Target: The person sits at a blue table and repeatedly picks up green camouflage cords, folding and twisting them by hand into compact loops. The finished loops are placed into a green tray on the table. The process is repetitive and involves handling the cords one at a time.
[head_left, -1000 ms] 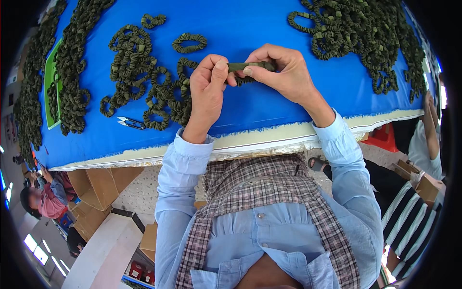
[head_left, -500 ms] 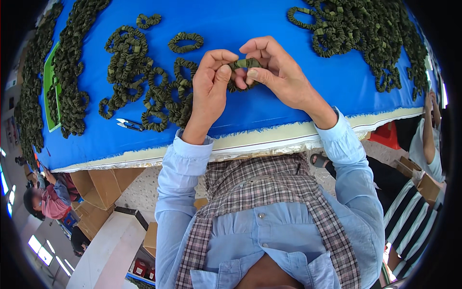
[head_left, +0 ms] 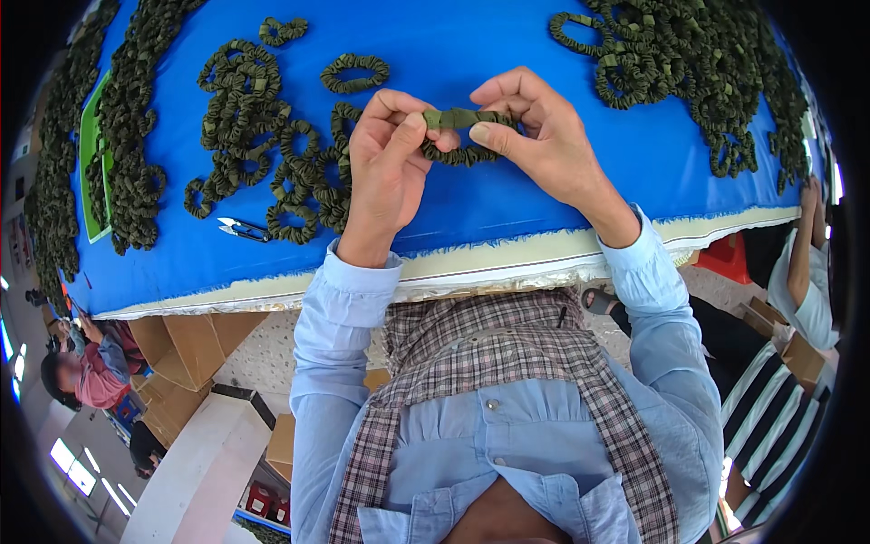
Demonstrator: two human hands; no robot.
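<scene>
1. A dark green gathered fabric ring (head_left: 458,119) is held above the table, its smoother section uppermost.
2. The left hand (head_left: 388,172) pinches the ring's left end between thumb and forefinger. The right hand (head_left: 553,150) curves around its right end, forefinger raised; how tightly it grips cannot be told.
3. Below spreads a smooth blue sheet (head_left: 507,213), its frayed near edge meeting a cream border (head_left: 526,263).
4. Just beyond the left hand lies a single ring (head_left: 355,62); a loose cluster (head_left: 240,100) sits to the left, with small snips (head_left: 243,229) near its lower end.
5. Farther left, a bright green tray (head_left: 89,168) stands among heaped rings; another large pile (head_left: 675,63) fills the far right.
6. Under the table edge are a cardboard box (head_left: 195,344), speckled floor (head_left: 272,354) and a red plastic object (head_left: 725,257).
7. People (head_left: 101,376) appear at both sides of the room.
</scene>
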